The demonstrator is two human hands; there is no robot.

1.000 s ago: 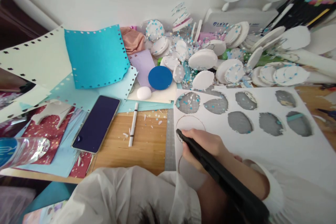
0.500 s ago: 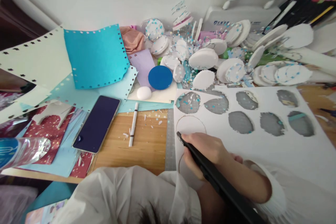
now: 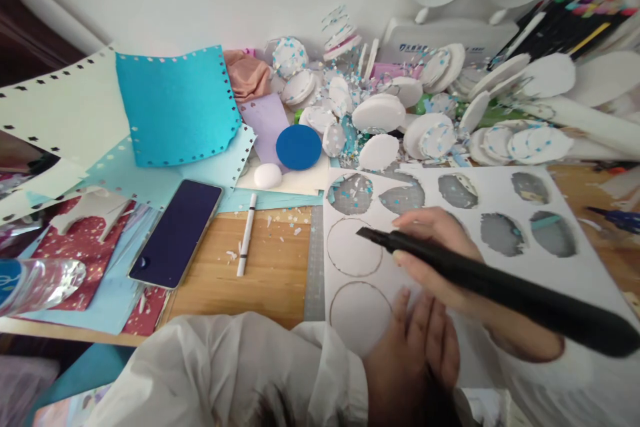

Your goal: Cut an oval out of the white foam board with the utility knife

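On the white sheet, at least six rough openings had been made, and another was partly hidden by the right hand. Two outlined rounds, the upper circle and the lower circle, were seen with their discs still in place; these were judged to be what was left among the marked shapes in view. Whether either outline had been cut right through could not be told. Behind the sheet, many white discs were heaped.

The black knife was gripped between the thumb and fingers of the right hand, its tip above or on the upper circle; contact could not be made out. The left hand was laid on the sheet beside the lower circle, its fingers extended and slightly parted, with nothing seen pinched in them.

Compared with the earlier frames, the knife tip had been shifted from the left edge of the upper circle to its inside, and the handle had been swung flatter towards the right. The left hand, mostly hidden earlier, had been brought into view, and more of the lower circle had been uncovered.
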